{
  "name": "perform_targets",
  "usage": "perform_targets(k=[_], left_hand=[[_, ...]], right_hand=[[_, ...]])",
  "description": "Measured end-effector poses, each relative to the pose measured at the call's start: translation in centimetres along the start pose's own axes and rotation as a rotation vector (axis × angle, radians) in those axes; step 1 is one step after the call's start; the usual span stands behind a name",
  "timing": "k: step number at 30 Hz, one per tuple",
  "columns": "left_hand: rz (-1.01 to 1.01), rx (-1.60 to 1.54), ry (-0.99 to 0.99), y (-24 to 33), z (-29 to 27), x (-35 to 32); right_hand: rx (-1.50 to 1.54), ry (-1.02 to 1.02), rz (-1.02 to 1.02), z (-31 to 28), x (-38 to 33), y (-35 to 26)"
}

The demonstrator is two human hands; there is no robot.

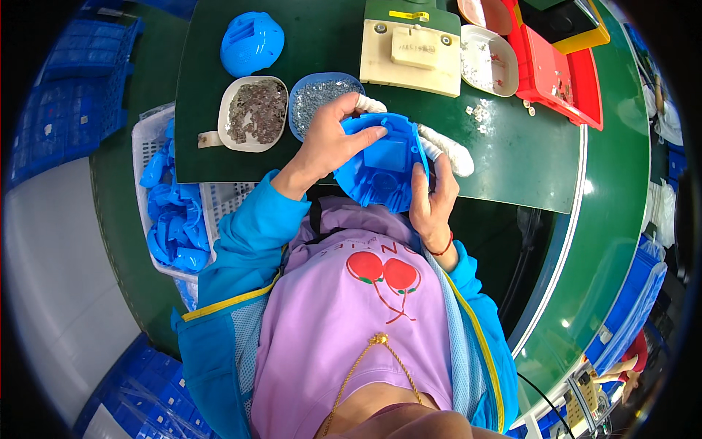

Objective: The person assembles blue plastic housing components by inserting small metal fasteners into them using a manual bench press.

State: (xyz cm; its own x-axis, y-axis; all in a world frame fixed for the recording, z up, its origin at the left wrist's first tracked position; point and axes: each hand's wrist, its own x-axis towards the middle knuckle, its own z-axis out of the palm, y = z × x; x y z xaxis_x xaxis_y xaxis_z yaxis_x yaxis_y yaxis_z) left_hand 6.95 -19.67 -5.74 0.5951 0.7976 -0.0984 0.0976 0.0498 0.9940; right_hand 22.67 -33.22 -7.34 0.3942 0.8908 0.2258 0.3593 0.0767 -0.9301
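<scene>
Between my two hands, at the table's front edge, is a hollow blue plastic shell (387, 155) with its ribbed inner side facing up. My left hand (330, 140) grips its left rim, the thumb lying over the edge and the other fingers mostly hidden beneath. My right hand (434, 196) is closed on the right rim. White wrapping covers some fingertips on both hands. Just beyond my left hand sits a blue bowl (311, 89) of small metal parts. A second blue shell (252, 44) rests dome-up at the back left.
A white dish (232, 139) of dark small parts stands left. A cream fixture block (409, 62), a white tray (491, 47) of small pieces and a red bin (556, 80) line the back. Loose bits (479, 113) lie nearby. A white crate (142, 157) holds blue parts.
</scene>
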Motion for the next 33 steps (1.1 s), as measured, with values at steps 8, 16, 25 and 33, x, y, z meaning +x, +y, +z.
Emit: perform_targets(k=[8,16,25,33], left_hand=[[-0.036,0.013,-0.041,0.1,-0.2,0.1],[-0.010,0.054,-0.030,0.1,0.3,0.0],[-0.108,-0.064,-0.031,1.1,0.2,-0.4],[-0.115,0.009,-0.021,0.8,0.2,-0.1]], right_hand=[[0.019,0.022,-0.038,0.3,-0.3,-0.1],[0.176,0.021,0.135,0.2,-0.2,-0.1],[0.184,0.003,0.135,0.1,-0.2,-0.2],[0.133,-0.004,0.108,0.0,-0.2,-0.1]])
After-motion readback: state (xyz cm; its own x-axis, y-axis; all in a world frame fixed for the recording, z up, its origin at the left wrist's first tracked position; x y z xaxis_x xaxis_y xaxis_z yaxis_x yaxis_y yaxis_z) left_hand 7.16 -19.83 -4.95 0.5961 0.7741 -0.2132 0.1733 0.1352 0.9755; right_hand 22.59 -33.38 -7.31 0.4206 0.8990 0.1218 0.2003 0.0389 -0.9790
